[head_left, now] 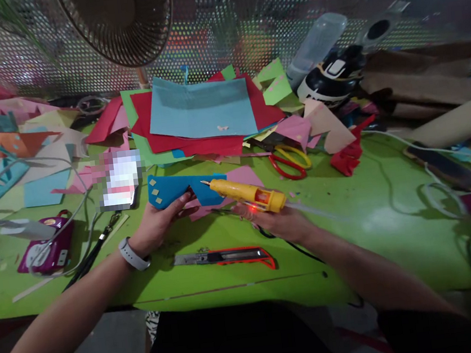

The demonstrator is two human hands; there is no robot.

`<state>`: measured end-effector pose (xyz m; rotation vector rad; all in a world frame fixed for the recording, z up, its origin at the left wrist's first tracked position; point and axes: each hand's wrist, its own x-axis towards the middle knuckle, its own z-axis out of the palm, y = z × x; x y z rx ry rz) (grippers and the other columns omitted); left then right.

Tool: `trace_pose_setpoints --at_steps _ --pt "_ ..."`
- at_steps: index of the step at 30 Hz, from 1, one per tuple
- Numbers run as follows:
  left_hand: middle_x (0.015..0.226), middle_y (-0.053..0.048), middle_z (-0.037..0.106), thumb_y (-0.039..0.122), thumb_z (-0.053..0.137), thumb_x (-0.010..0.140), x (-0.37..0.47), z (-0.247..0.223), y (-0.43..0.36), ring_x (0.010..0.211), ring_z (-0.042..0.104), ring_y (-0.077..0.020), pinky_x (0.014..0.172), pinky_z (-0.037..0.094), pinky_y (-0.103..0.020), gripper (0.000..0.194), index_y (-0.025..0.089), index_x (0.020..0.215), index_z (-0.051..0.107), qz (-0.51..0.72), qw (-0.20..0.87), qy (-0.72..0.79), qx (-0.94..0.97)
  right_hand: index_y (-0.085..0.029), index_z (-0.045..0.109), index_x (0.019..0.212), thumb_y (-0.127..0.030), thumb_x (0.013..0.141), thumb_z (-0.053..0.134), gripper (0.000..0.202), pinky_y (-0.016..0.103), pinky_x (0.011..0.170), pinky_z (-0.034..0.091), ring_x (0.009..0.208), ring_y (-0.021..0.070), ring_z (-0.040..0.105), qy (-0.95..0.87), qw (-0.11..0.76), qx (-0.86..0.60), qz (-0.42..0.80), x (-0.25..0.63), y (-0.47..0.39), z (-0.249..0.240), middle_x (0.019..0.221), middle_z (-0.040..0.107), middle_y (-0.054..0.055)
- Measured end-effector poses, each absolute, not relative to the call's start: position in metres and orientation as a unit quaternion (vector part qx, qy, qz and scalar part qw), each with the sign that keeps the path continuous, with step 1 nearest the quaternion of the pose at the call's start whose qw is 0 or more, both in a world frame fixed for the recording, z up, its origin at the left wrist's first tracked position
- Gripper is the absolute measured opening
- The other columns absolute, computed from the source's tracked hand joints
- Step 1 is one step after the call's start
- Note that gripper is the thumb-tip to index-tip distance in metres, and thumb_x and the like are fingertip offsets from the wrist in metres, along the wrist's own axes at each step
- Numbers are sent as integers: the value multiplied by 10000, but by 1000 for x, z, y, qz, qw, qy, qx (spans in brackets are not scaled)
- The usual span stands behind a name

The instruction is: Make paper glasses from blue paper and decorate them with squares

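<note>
My left hand pinches the lower edge of a blue folded paper piece that carries a few small pale diamond shapes at its left end. Wrapped around a yellow hot glue gun, my right hand holds it with a red light glowing near the grip. The gun's nozzle points left, over the right part of the blue paper; whether it touches cannot be told. Pink paper lies behind and beneath. Close below both hands rests a utility knife with red-orange edging.
Stacked coloured sheets lie at the back, with scissors to their right. A phone, purple power strip and looping cables are at left. A fan and a tilted bottle stand behind on the green table.
</note>
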<state>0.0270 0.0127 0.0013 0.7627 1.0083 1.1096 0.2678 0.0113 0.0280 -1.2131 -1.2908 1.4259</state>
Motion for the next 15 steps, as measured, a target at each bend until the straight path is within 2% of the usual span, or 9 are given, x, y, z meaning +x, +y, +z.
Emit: trace_pose_setpoints --at_steps 3,6,10,15 --pt "1109 -81 760 366 884 728 27 1 13 1074 709 -268 1034 534 -448 348 185 1004 774 490 670 439 344 -254 703 785 -264 666 856 194 273 550 554 701 169 650 -562 411 -463 549 268 10 26 707 680 -14" --pt "1131 -77 758 356 872 748 26 -1 13 1082 709 -260 1052 525 -450 338 193 1027 772 486 673 433 351 -253 686 764 -322 700 835 176 289 564 575 685 165 650 -580 412 -459 533 268 9 24 724 700 -6" --pt "1143 -82 760 349 872 749 26 -3 11 1099 710 -276 1057 525 -473 349 192 1042 768 483 675 434 350 -261 667 752 -343 704 831 190 325 634 608 720 178 672 -577 413 -459 534 266 8 25 757 721 -3" --pt "1144 -85 764 341 877 745 26 -3 11 1107 712 -284 1066 522 -484 351 187 1041 769 482 678 431 349 -257 642 716 -332 678 853 227 291 592 587 704 175 669 -576 425 -447 536 263 8 28 728 690 3"
